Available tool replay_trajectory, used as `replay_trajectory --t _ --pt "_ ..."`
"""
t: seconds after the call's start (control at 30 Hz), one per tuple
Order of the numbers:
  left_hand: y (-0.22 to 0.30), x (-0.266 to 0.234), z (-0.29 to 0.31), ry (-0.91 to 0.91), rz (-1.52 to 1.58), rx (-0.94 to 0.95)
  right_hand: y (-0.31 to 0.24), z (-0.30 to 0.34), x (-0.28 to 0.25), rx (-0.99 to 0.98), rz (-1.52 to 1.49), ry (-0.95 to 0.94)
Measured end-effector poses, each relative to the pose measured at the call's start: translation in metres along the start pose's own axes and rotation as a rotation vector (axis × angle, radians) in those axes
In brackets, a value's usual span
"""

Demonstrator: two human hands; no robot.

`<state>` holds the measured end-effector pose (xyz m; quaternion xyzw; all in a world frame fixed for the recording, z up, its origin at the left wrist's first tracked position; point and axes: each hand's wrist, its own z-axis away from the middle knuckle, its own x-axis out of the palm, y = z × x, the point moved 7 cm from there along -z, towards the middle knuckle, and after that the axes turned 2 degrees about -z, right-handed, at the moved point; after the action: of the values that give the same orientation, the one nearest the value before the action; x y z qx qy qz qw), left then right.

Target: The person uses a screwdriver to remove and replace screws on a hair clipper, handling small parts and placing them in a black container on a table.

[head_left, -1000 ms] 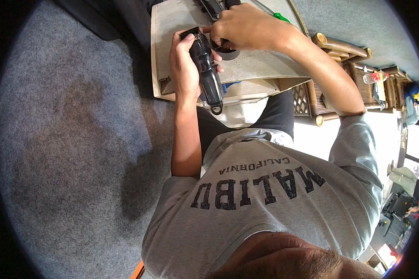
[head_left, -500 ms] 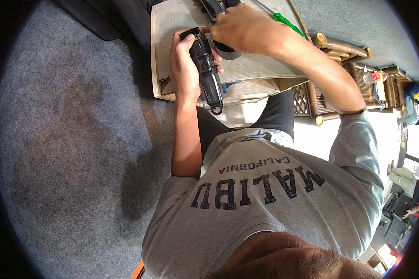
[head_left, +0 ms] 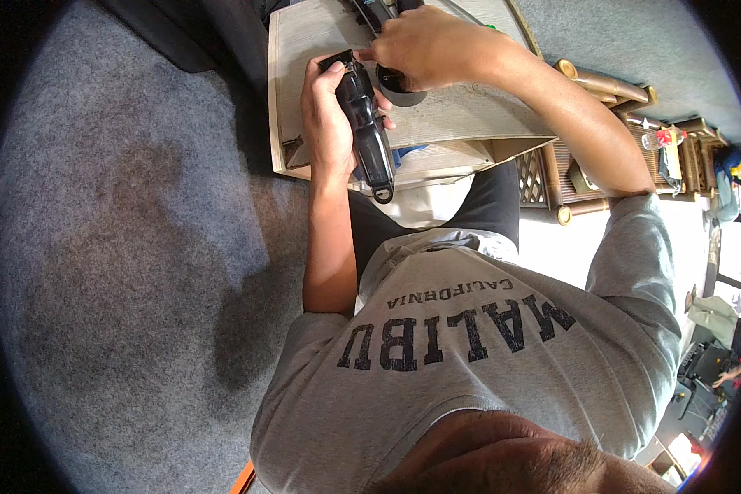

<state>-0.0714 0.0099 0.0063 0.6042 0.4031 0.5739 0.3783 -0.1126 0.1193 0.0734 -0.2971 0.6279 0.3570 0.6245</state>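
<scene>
My left hand is closed around a black hair clipper, its blade end pointing away from me and its hanging loop toward me. The thumb lies near the blade. Just to the right, my right hand is bent over the table with a fingertip close to the clipper's blade end. Its other fingers are curled and mostly hidden, so what they grip cannot be made out. Beneath that hand is a dark round dish-like thing, partly covered. Beyond the hand lies another black device, cut off by the upper edge.
Both hands work over a small light wooden table with an open shelf under its top, holding something blue. A green-handled tool is mostly behind my right hand and forearm. Bamboo furniture with a plastic bottle stands at right.
My right hand and forearm have shifted slightly, now covering most of the green handle. The left hand and the clipper stay almost still.
</scene>
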Motion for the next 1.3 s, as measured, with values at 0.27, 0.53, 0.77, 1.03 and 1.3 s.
replay_trajectory --t 0.27,0.53,0.77,1.03,1.3 --pt "0.003 0.004 -0.002 -0.024 0.011 0.031 0.018 0.01 -0.016 -0.025 -0.197 0.156" --pt "0.004 0.002 -0.003 -0.051 0.004 0.063 0.035 0.031 -0.028 0.119 -0.634 0.074" --pt "0.002 0.004 -0.005 -0.069 0.033 0.068 0.068 0.089 0.011 0.185 -0.94 0.424" --pt "0.004 0.004 -0.002 -0.075 0.033 0.072 0.054 0.133 0.03 0.387 -0.576 0.532" --pt "0.007 0.006 -0.001 -0.055 -0.016 0.087 0.051 0.14 0.042 0.524 -0.489 0.58"
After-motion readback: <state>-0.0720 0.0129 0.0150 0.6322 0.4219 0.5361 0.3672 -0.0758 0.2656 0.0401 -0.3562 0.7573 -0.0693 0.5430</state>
